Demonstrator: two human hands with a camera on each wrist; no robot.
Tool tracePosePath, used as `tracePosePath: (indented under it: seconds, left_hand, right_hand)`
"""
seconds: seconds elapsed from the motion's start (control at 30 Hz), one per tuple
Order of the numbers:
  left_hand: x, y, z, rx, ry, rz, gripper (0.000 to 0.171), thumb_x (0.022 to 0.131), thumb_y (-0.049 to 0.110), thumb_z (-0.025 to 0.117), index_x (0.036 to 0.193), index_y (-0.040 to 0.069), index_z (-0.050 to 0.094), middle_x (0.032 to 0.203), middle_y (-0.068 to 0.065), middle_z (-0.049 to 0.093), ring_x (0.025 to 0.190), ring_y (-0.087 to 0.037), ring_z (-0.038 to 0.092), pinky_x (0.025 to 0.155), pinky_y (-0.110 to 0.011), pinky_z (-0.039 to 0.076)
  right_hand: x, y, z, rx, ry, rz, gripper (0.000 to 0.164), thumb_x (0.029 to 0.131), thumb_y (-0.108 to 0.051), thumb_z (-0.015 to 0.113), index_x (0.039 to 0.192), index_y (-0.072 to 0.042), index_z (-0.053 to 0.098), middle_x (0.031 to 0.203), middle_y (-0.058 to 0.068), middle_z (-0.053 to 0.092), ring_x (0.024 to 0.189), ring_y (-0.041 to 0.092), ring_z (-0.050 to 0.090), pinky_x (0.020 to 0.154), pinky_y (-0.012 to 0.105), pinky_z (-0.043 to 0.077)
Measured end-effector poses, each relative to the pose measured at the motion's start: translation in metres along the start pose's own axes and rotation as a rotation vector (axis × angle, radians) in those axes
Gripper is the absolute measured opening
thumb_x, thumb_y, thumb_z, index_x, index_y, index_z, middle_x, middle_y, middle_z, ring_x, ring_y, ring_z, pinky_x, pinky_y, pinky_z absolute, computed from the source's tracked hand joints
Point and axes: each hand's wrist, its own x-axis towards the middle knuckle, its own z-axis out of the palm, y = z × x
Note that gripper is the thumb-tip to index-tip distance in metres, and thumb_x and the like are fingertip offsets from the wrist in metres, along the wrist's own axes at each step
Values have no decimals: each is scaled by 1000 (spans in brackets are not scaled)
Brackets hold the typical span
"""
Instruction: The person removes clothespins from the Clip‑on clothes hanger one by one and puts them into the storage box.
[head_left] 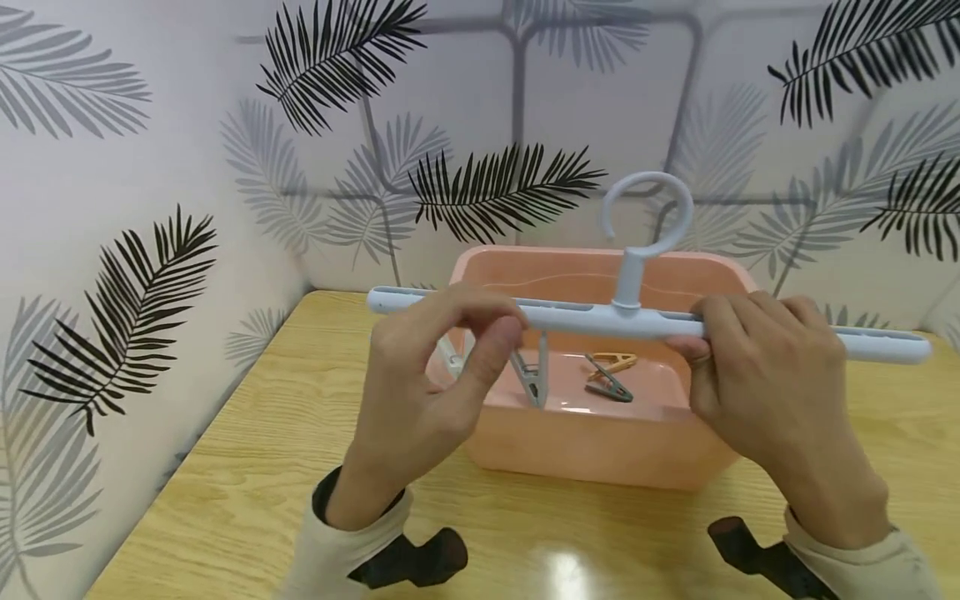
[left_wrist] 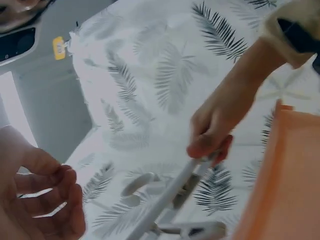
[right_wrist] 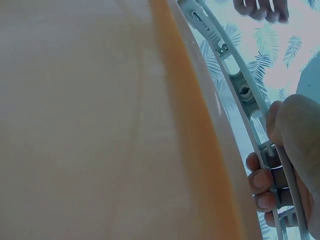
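A pale blue hanger (head_left: 585,318) with a round hook stands level above a pink basin (head_left: 600,454). My right hand (head_left: 776,379) grips its slotted bar to the right of the hook, fingers wrapped round it in the right wrist view. My left hand (head_left: 431,383) overlaps the bar's left part in the head view. The left wrist view shows that left hand (left_wrist: 42,195) apart from the hanger, its fingers loosely bent, thumb against a finger, nothing visible in it. Below the bar is a grey clothespin (head_left: 534,379); whether it hangs from the bar, I cannot tell.
A dark green clothespin (head_left: 611,387) and an orange clothespin (head_left: 615,362) lie in the basin. Partly behind my left hand is a whitish clothespin (head_left: 452,358). The basin stands on a wood-grain table (head_left: 255,450), against a leaf-patterned backdrop (head_left: 315,208).
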Motion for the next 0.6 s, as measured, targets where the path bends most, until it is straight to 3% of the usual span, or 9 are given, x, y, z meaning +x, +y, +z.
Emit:
tracePosePath:
  seconds: [0.17,0.3,0.47,0.6]
  left_hand:
    - [-19,6,-7,-94,-117,-196,10,94,4,59,87,1,65,70,-3,63,61,-8,58,58,-25,54]
    - [-27,6,-3,-53,-125,-309,10,93,-1,59,87,0,67,68,-3,61,55,-9,58,54,-23,54]
    - [-24,7,8,-13,-185,-428,19,97,10,57,103,-4,69,77,-8,70,61,-10,66,60,-21,55]
    - [-23,6,12,-120,-216,-540,31,98,13,57,122,-7,60,93,-14,72,72,-14,71,67,-23,56]
  right_hand:
    - [5,8,-7,-21,36,-22,52,101,-41,36,71,1,47,60,16,51,58,39,52,57,49,36]
    - [11,10,-17,-44,66,-20,50,100,-38,39,74,3,49,64,19,55,58,40,50,57,50,36]
    - [13,10,-28,-49,78,18,53,100,-39,37,75,5,51,67,20,57,62,41,53,58,51,36]
    - [12,9,-30,-55,97,22,56,100,-42,37,74,6,52,67,20,57,60,40,52,58,52,36]
